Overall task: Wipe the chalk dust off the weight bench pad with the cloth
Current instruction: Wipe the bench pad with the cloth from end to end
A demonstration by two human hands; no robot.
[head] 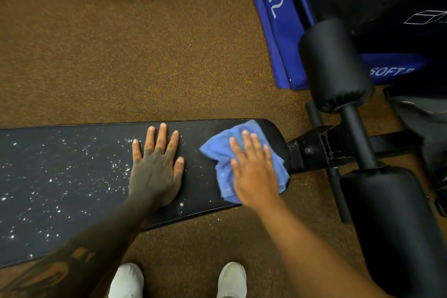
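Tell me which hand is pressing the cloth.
The right hand, flat on the blue cloth at the end of the bench pad; the left hand lies bare on the pad.

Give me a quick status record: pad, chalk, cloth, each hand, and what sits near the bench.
pad: black bench pad, lying across the view
chalk: white chalk dust speckled over the pad's left part in view; area beside the cloth mostly dark, a few specks there
cloth: blue cloth, bunched at the pad's right end
left hand: left hand flat on the pad, fingers straight
right hand: right hand flat on the cloth, pressing it down
nearby: foam rollers right of the pad; blue mat marked 02 on the floor
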